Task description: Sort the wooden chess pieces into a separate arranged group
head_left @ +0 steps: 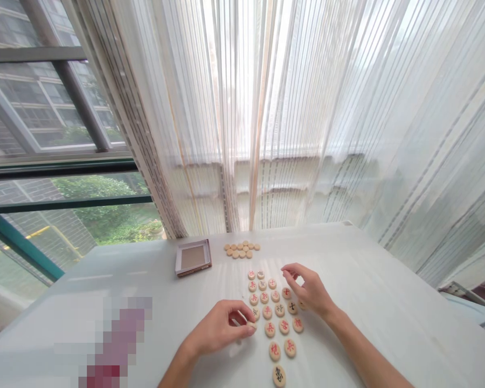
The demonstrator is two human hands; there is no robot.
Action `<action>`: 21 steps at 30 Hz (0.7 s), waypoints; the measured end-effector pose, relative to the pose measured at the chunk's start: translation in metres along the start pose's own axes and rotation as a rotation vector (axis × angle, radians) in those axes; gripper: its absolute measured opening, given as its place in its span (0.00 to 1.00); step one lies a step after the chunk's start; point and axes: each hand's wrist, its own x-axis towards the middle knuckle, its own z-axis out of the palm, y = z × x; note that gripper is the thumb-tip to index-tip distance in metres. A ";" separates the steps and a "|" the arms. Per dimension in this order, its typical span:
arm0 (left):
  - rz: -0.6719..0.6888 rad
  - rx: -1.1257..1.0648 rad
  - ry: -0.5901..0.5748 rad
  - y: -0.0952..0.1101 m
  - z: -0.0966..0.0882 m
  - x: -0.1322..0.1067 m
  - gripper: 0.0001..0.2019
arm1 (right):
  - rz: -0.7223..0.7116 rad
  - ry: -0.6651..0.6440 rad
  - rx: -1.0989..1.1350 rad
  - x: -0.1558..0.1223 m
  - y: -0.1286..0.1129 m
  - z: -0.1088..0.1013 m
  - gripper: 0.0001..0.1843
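Round wooden Chinese chess pieces (275, 296) with red or black characters lie face up in staggered rows. At their left edge, my left hand (220, 326) is closed, thumb and fingertips on a Chinese chess piece (252, 325) whose face is mostly hidden. My right hand (309, 291) hovers at the right side of the rows, fingers loosely curved and nothing visible between them. Just below its thumb lies a red-marked piece (286, 293). Another piece (303, 305) is partly covered by that hand. Closest to me is a black-marked piece (279, 376).
Farther back, several plain-topped pieces (242, 249) sit in a cluster. A shallow open box (193, 257) stands to their left on the white table (137, 269). Behind the table's far edge hangs a sheer striped curtain (262, 134), with a window (44, 102) at left.
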 end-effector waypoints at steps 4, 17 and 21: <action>-0.012 0.027 -0.032 0.000 0.005 -0.001 0.14 | 0.010 0.008 -0.002 0.002 0.004 -0.001 0.12; 0.007 0.268 0.080 -0.001 0.012 0.002 0.11 | 0.040 -0.014 -0.003 0.002 0.006 0.001 0.13; 0.003 0.264 0.082 -0.001 0.012 0.001 0.11 | 0.068 -0.020 0.006 0.002 0.004 0.000 0.15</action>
